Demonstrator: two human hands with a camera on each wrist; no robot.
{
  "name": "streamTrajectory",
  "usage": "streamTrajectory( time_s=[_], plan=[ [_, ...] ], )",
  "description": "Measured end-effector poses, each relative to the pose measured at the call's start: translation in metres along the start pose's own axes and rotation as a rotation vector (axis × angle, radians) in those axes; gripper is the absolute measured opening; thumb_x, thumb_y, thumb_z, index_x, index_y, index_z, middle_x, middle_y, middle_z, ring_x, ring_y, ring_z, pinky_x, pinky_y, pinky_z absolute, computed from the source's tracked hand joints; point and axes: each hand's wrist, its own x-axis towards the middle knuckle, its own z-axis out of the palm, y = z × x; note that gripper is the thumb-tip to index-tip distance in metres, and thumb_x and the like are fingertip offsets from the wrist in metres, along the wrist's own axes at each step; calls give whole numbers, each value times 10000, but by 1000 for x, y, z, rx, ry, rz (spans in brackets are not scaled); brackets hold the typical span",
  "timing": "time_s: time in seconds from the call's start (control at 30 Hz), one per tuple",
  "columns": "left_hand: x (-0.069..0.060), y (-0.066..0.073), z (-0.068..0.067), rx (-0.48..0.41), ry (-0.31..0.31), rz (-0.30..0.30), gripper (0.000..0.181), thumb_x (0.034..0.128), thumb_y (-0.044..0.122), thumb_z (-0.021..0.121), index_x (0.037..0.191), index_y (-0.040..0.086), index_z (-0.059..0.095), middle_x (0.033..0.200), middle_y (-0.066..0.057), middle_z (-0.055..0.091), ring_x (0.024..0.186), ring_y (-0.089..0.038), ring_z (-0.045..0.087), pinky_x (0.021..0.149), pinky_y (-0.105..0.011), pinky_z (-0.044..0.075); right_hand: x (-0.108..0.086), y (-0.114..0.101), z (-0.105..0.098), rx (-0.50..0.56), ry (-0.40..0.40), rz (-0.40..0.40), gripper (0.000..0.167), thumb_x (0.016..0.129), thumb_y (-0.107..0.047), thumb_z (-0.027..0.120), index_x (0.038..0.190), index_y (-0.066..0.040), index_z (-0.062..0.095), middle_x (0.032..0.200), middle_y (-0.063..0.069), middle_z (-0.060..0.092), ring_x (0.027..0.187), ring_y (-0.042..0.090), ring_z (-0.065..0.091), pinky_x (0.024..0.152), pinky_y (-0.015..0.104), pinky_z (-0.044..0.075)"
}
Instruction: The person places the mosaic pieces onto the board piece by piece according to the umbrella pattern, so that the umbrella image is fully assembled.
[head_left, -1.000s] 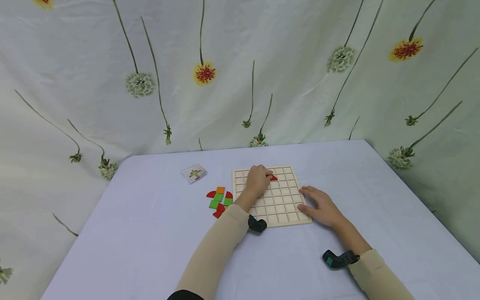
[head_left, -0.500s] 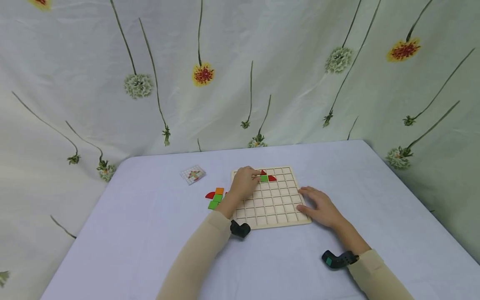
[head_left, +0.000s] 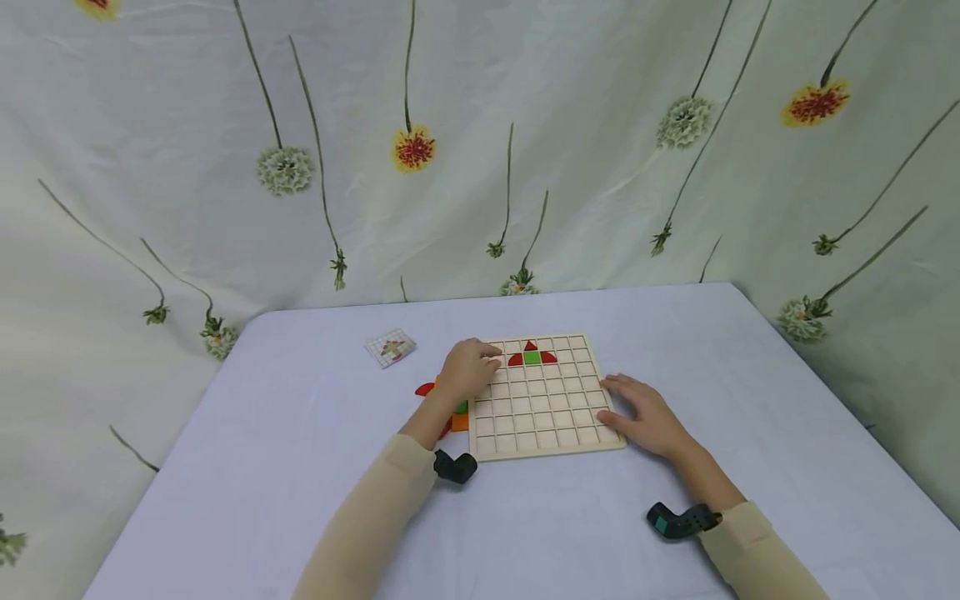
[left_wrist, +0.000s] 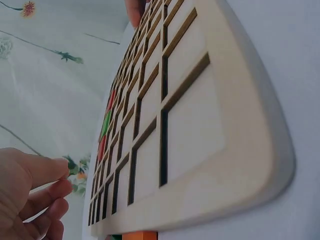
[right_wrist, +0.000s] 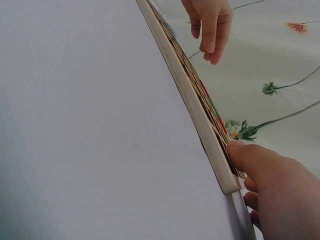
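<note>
A wooden grid board [head_left: 547, 412] lies flat on the table. In its upper rows sit a green square tile [head_left: 532, 357], a red triangle tile [head_left: 531, 346] above it, and red quarter-round tiles on either side, one of them the right tile [head_left: 549, 357]. Over the board's upper left part hovers my left hand [head_left: 468, 368], fingers loosely bent; the left wrist view shows the hand [left_wrist: 30, 192] with no tile visible in it. At the right edge, my right hand [head_left: 645, 415] rests with spread thumb and fingers; its thumb [right_wrist: 250, 155] touches the board's rim.
Left of the board lie loose tiles, partly hidden by my left forearm, among them an orange tile [head_left: 460, 422] and a red tile [head_left: 424, 389]. A small pattern card [head_left: 391, 347] lies farther back on the white table [head_left: 300, 433]. A flowered cloth [head_left: 450, 167] hangs behind.
My left hand has drawn back leftward from the tiles, uncovering the green square, the red triangle and the left red quarter-round tile. My right hand stays at the board's edge.
</note>
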Motion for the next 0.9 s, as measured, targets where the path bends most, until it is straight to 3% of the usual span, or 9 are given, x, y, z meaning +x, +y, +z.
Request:
streamTrajectory(
  time_s=[0.17,0.9],
  plan=[
    [-9,-11,-6,-28,11,-65,238,947,162,634,1147,75,729,1147,-109,651,1116,-302,557,974,-447,443,-1,0,0,-3,3,-3,584,896,-318,676,1339,39,544,1394,246,492,1328,456,378,1061,612,274],
    [-52,-73,-51,-42,48,-194,221,956,102,610,1139,40,718,1113,-128,655,1038,-297,570,884,-435,491,-1,1,0,-6,3,-8,581,898,-320,677,1347,24,544,1398,241,490,1331,456,374,1060,614,269]
  ],
)
